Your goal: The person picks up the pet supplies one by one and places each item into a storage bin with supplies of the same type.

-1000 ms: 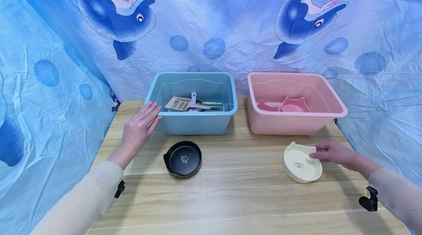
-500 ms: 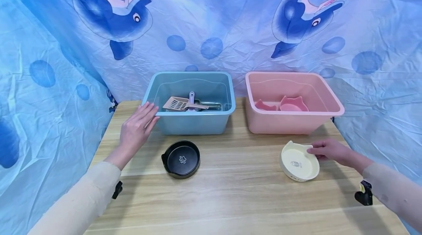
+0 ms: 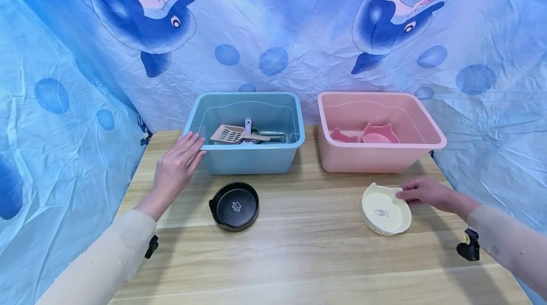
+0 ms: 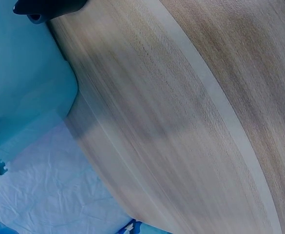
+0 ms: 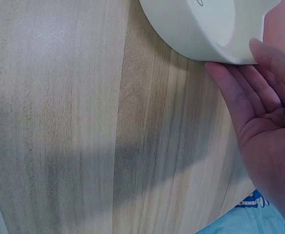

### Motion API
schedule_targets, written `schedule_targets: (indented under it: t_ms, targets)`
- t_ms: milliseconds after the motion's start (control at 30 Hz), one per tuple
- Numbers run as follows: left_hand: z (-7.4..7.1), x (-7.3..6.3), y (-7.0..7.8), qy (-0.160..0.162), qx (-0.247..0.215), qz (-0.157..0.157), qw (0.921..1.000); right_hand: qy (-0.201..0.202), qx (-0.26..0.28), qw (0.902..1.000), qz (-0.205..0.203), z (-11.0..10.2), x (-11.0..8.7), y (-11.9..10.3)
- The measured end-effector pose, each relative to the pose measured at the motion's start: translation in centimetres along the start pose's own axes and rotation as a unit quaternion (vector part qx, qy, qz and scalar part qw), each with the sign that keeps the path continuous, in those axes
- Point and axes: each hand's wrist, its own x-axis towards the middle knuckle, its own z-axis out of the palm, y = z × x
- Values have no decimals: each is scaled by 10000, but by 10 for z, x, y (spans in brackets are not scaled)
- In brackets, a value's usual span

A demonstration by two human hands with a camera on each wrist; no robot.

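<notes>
My right hand pinches the rim of a cream cat-eared pet bowl, thumb inside and fingers beneath the outer wall. The bowl's floor carries a fishbone print; in the right wrist view the bowl is cut off at the top. My left hand rests with extended fingers at the near left corner of a blue bin. Inside that bin lie a beige slotted litter scoop, a lilac-handled tool and a green item partly hidden beneath. Only a sliver of the left hand shows in the left wrist view.
A black pet bowl with a paw print sits on the wooden table in front of the blue bin. To the right stands a pink bin holding two pink bowls. A blue dolphin-print curtain hangs behind.
The right hand and the cream bowl have shifted slightly left. My left hand stays at the blue bin's corner. The head view has moved a little.
</notes>
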Motion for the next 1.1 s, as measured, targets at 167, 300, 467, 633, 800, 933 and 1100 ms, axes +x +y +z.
schedule_targets:
  t_ms: [167,300,467,633,800,933,1100]
  targets:
    - [0,1,0,4,10,103,9999,-152,43,9998,-96,2,-1,-3]
    - [2,1,1,32,-50,118,9999,-198,99,9995,-240,2,-3,-3]
    - [2,1,2,106,-85,128,9998,-239,186,9991,-292,0,-6,-8]
    - [-1,-1,1,126,-74,50,9999,-293,158,9989,-340,-4,-11,-23]
    - [-2,-2,0,71,-40,46,10000,-315,86,9990,-296,-12,-25,-46]
    - [-3,-3,0,70,-58,72,9999,-274,-126,9992,-267,-22,-41,-67]
    - [-2,-2,0,29,-72,61,10000,-232,-395,9989,-115,-36,-61,-95]
